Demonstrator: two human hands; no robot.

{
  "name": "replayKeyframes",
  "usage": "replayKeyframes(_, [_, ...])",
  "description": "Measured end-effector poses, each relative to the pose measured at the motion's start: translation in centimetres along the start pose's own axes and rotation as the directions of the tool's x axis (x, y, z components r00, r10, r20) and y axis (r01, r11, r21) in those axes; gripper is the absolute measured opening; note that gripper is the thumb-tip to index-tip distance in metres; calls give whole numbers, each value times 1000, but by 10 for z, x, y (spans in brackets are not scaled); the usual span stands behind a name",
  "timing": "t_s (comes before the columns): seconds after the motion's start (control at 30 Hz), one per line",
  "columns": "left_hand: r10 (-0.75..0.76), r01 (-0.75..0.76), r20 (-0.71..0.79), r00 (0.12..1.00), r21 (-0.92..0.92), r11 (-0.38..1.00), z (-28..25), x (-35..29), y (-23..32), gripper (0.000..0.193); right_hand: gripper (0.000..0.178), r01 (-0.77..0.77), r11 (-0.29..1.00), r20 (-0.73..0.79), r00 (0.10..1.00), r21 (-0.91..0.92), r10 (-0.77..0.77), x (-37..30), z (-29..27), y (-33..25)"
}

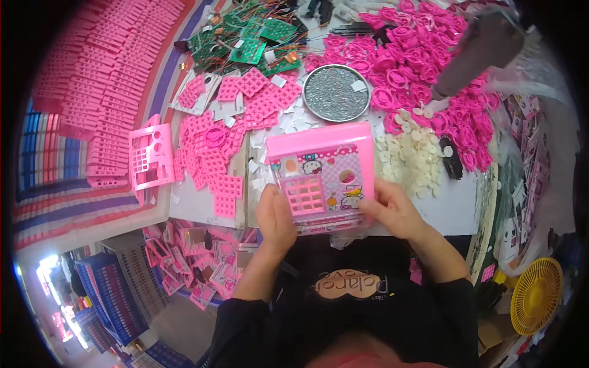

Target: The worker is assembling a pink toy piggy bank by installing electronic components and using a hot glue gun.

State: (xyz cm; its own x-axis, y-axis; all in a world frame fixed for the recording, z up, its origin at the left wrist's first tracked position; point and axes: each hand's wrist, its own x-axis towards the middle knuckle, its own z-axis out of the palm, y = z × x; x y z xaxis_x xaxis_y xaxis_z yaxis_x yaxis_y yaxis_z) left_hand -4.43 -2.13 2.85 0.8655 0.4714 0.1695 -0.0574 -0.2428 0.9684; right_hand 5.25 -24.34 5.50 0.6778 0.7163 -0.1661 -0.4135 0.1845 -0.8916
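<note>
Over the near edge of the table, my left hand (pixel 274 219) and my right hand (pixel 394 208) hold a pink plastic toy front panel (pixel 348 140) by its two sides. A printed cartoon sheet covers the panel's face, with a grid of square openings and a round hole. The fingers of both hands curl partly under it, out of sight. Just beyond it stands a round tin (pixel 308 98) full of small metal screws. Pink rubber keypads (pixel 211 161) lie heaped to its left, and cream-coloured round plastic pieces (pixel 410 156) are piled to its right.
Stacked pink panels (pixel 101 67) fill the far left, with one loose panel (pixel 152 156) nearer. Green circuit boards (pixel 248 51) with wires lie at the back. Magenta plastic dials (pixel 392 67) are heaped behind a dark grey tool (pixel 481 49). A yellow basket (pixel 537 295) is at lower right.
</note>
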Motion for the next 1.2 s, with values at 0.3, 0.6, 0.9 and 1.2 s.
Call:
replayKeyframes(0.3, [-183,260,271,945,-282,924,-14,33,48,32,30,71,990,-7,997,-122,-72,7,-4,-12])
replayKeyframes(0.6, [359,-406,491,794,-13,914,-28,100,51,28,39,529,398,296,805,-750,-514,39,-44,-45])
replayKeyframes(0.9, [374,-689,752,543,145,710,-28,47,-2,38,49,516,-53,474,736,-855,-483,6,-62,-2])
replayKeyframes(1.2, [384,-414,500,776,-54,908,-17,76,6,26,41,617,218,385,690,-756,-613,45,-41,-39])
